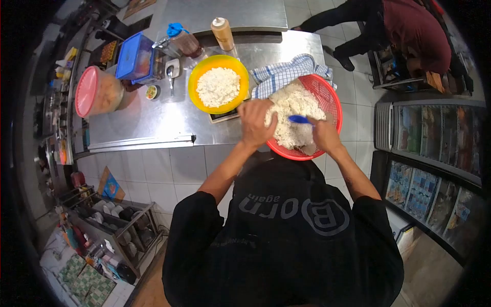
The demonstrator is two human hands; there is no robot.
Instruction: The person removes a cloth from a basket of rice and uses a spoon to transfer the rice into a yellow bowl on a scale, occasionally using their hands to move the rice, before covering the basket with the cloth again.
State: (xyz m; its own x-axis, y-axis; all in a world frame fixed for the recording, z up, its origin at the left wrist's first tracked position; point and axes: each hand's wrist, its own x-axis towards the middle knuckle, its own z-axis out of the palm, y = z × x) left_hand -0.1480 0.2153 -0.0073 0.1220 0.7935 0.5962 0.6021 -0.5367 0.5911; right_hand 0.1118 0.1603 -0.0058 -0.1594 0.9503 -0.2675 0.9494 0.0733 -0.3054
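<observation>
A red plastic basket (333, 105) with perforated sides, full of white rice (296, 105), rests at the table's front right edge. My left hand (257, 122) is closed at the basket's left rim, with the thumb on the inner side. In my right hand (326, 135), over the basket's right part, is a blue utensil (298, 119). Its blue end points left above the rice; the rest is blurred or covered by the hand. Left of the basket, a yellow bowl (193, 91) heaped with white rice sits on what looks like a scale (223, 118).
A checked cloth (279, 77) lies behind the basket. Further left stand a sauce bottle (222, 35), a blue-lidded jug (185, 42), a spoon (171, 77), a small cup (152, 92), a blue-lidded box (135, 59) and a pink-lidded tub (97, 92). Another person (409, 33) bends at the far right.
</observation>
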